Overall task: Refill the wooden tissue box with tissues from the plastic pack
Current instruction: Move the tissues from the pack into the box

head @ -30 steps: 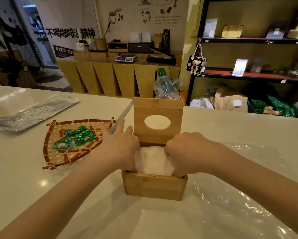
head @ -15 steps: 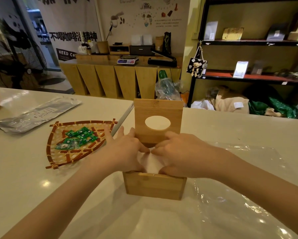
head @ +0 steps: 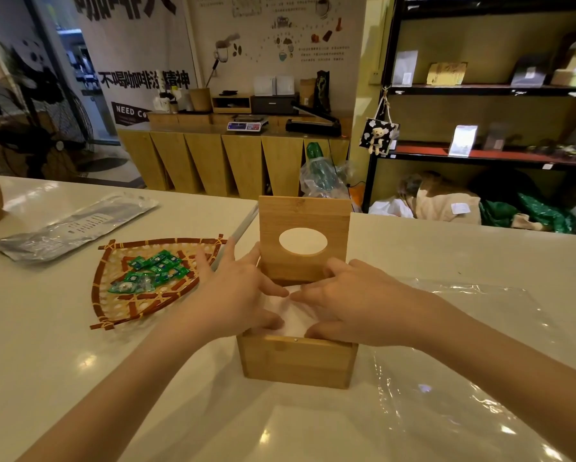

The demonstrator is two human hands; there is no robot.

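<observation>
The wooden tissue box (head: 296,363) stands on the white counter in front of me, its lid (head: 304,238) with an oval hole raised upright at the back. White tissues (head: 290,318) fill the box, mostly hidden under my hands. My left hand (head: 233,295) lies over the left half of the stack, fingers spread and pressing down. My right hand (head: 353,311) lies over the right half, and its fingertips meet the left hand's at the middle. The clear plastic wrap (head: 453,368) lies flat and empty to the right of the box.
A woven bamboo tray (head: 113,295) with several green sachets sits left of the box. A silver foil pouch (head: 70,228) lies at the far left. The counter's far edge runs behind the lid. Shelves and a wooden counter stand beyond.
Both hands moved from the box's sides inward over the tissues, until their fingertips met at the middle. Less of the white tissue shows now.
</observation>
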